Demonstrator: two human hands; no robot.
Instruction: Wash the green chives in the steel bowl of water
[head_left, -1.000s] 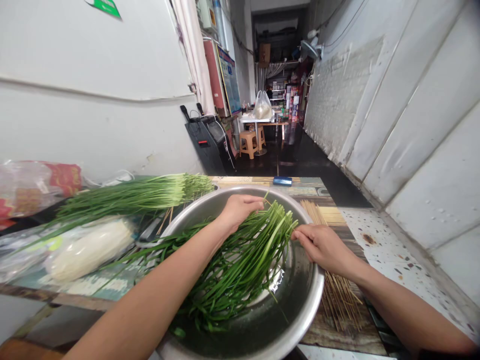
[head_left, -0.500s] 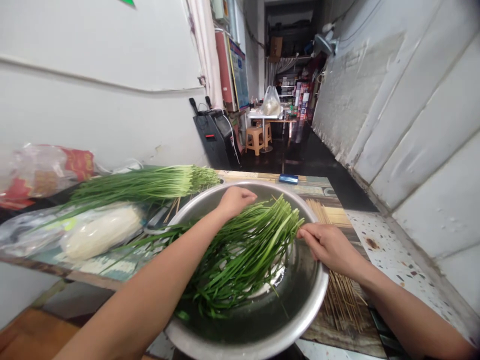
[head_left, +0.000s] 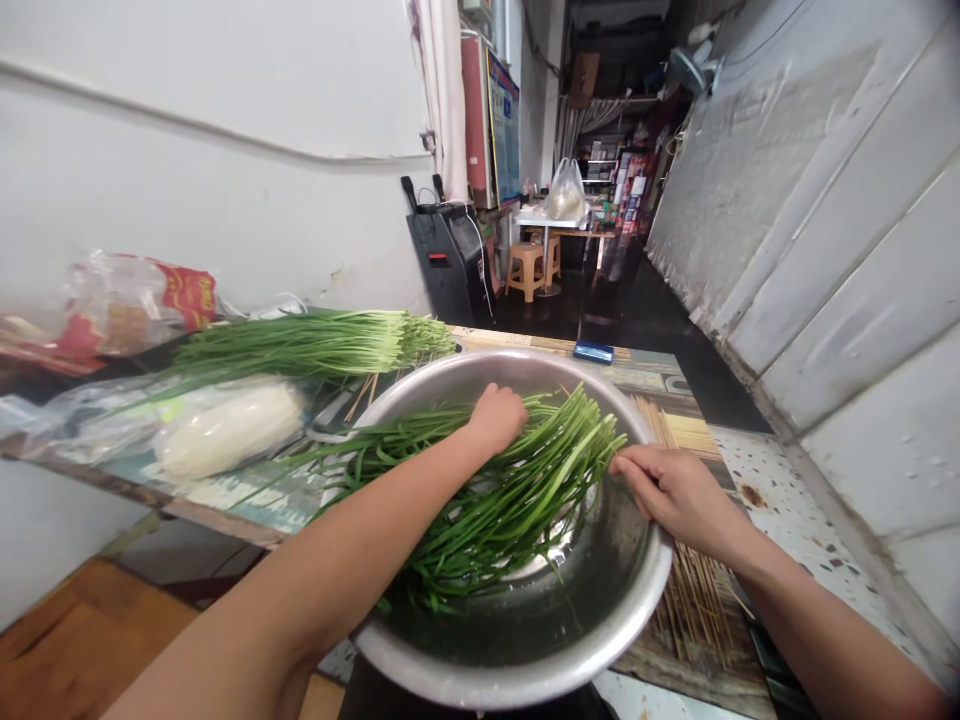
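My left hand (head_left: pixel 496 418) left the pale ends of the garlic chives (head_left: pixel 525 500)

Nearest to me stood the steel basin (head_left: pixel 487 688), with the loose garlic chives lying inside it. Their pale ends pointed to the right and away from me, and some green tips hung over the left side.

My right hand (head_left: pixel 679 495) was at the basin's right wall, the same as one second earlier. Its thumb and forefinger were pressed together and appeared to pinch a few of the pale ends. My left hand had changed its place: a second before, its fingertips were near those ends, and now it was further to the left and lower, over the stalks. Its fingers were curled, but I could not tell if any stalk was between them. For the work this meant, I judged, that only the right hand was keeping the ends, while the left was among the stalks.

Beside the basin, on the patterned table (head_left: pixel 645 655), lay bamboo skewers (head_left: pixel 694 600). To the left was a white lump wrapped in clear plastic (head_left: pixel 232 430), and behind it a second, neater bundle of chives (head_left: pixel 330 345). Near the table's far edge was a small blue box (head_left: pixel 592 352).

Farther off stood a black case (head_left: pixel 454 260), a tan plastic stool (head_left: pixel 526 265), and a filled plastic bag (head_left: pixel 567 190) upon a white table (head_left: pixel 536 217).
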